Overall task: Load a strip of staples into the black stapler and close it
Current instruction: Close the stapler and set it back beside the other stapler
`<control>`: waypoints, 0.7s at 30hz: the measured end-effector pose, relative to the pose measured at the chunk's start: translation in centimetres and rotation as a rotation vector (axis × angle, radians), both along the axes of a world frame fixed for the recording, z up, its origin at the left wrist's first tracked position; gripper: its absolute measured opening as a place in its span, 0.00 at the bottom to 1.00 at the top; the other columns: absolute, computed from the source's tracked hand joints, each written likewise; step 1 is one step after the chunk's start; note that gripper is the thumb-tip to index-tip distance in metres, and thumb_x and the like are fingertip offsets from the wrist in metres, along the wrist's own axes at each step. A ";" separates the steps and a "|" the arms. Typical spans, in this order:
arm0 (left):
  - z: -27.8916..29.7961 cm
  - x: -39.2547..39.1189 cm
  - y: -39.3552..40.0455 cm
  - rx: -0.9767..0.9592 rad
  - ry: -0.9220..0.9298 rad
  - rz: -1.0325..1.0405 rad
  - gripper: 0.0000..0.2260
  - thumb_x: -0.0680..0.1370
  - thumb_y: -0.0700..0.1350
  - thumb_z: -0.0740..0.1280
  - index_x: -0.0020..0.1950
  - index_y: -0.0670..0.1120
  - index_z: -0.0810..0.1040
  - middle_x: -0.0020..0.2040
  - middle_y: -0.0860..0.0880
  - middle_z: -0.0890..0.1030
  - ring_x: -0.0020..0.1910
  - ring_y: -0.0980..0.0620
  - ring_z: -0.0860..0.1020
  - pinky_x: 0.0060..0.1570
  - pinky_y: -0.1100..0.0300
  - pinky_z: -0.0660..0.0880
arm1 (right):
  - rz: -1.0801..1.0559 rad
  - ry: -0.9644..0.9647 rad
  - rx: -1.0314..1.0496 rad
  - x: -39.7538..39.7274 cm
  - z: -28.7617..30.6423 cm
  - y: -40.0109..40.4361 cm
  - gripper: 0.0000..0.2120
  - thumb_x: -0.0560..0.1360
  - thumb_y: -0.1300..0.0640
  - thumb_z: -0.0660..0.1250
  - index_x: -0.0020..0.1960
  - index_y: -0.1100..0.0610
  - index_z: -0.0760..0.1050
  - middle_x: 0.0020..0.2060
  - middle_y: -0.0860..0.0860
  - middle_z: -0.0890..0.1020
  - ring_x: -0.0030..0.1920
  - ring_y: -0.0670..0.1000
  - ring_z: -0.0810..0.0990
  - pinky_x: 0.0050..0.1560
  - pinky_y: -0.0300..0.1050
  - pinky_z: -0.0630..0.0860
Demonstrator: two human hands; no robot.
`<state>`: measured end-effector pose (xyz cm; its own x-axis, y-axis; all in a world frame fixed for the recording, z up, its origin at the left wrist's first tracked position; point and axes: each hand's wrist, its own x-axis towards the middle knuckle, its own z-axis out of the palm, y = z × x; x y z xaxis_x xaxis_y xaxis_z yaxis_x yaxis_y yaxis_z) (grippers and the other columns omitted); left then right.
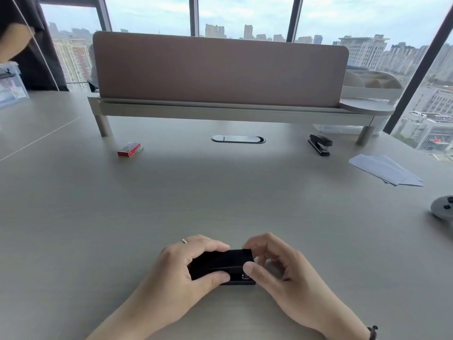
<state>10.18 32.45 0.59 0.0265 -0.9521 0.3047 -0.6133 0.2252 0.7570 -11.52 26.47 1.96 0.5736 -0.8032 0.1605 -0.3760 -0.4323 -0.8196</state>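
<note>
Head cam: you had the black stapler (221, 265) lying on the desk (220, 192) close to the near edge, centre-frame, long axis running left-right. It looked glossy black, boxy, w/ a flat top; the top arm sat down on the base as far as I could tell, w/ a bit of metal showing at the right end near the front corner. Your left hand (182, 271) was clamped on its left half, thumb on the near side, fingers curled over the top and far side. A ring (184, 240) showed on one finger. Your right hand (277, 268) was pinched on the right end, thumb on the near corner, fingers over the top edge. A dark bracelet (372, 331) sat on that wrist.

The desk was pale grey-beige, matte. Far left lay a red staple box (128, 149) w/ what looked like a staple strip (139, 150) just beside it. A second black stapler (320, 144) stood far right, well apart from yours. White paper sheets (387, 169) lay fanned further right, and a grey controller (442, 209) sat at the right edge. An oval cable port (238, 139) was mid-desk. Behind it a shelf riser (220, 110) carried a pinkish divider panel (220, 67). Floor-height windows (245, 13) showed city towers under hazy sky.
</note>
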 end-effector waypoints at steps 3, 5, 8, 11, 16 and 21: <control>0.0 0.0 0.1 -0.007 0.004 -0.017 0.18 0.69 0.43 0.80 0.53 0.60 0.83 0.51 0.64 0.84 0.50 0.62 0.82 0.46 0.74 0.74 | -0.021 0.107 -0.025 0.1 0.1 0.3 0.18 0.70 0.48 0.73 0.55 0.40 0.69 0.43 0.33 0.79 0.38 0.42 0.75 0.40 0.34 0.70; -0.1 0.1 0.0 -0.017 -0.008 -0.036 0.20 0.68 0.42 0.80 0.54 0.60 0.82 0.52 0.63 0.83 0.51 0.62 0.82 0.48 0.74 0.74 | -0.031 0.168 -0.042 0.2 0.1 0.4 0.22 0.67 0.48 0.74 0.56 0.39 0.67 0.47 0.30 0.78 0.42 0.42 0.75 0.45 0.35 0.71; -0.1 0.4 0.0 -0.022 -0.055 -0.069 0.23 0.66 0.41 0.81 0.56 0.59 0.81 0.54 0.62 0.82 0.54 0.61 0.81 0.52 0.74 0.73 | -0.040 0.209 -0.072 0.2 -0.1 0.3 0.23 0.66 0.52 0.74 0.55 0.40 0.67 0.48 0.28 0.76 0.45 0.42 0.74 0.45 0.35 0.70; -0.3 0.8 0.1 -0.020 -0.117 -0.047 0.27 0.64 0.43 0.81 0.59 0.62 0.79 0.58 0.63 0.78 0.59 0.61 0.78 0.56 0.74 0.70 | -0.037 0.216 -0.090 0.2 -0.2 0.2 0.22 0.65 0.52 0.73 0.54 0.40 0.67 0.48 0.29 0.77 0.48 0.42 0.75 0.45 0.35 0.71; -0.5 0.9 0.3 -0.060 -0.153 0.120 0.32 0.64 0.44 0.82 0.62 0.66 0.75 0.58 0.67 0.71 0.58 0.65 0.73 0.46 0.79 0.68 | -0.019 0.219 -0.082 0.1 -0.3 0.5 0.21 0.63 0.46 0.73 0.53 0.38 0.70 0.45 0.36 0.80 0.48 0.43 0.77 0.44 0.36 0.70; -0.5 0.8 0.6 -0.099 -0.210 0.296 0.26 0.64 0.49 0.82 0.56 0.62 0.75 0.54 0.63 0.74 0.56 0.63 0.73 0.49 0.72 0.67 | 0.012 0.222 -0.086 0.1 -0.2 0.6 0.14 0.64 0.47 0.74 0.47 0.39 0.74 0.41 0.34 0.81 0.46 0.44 0.78 0.45 0.34 0.67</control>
<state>10.95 33.03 0.07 0.2239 -0.8782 0.4227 -0.8022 0.0802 0.5916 -11.44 27.06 1.75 0.6119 -0.7850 0.0973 -0.5372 -0.5027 -0.6772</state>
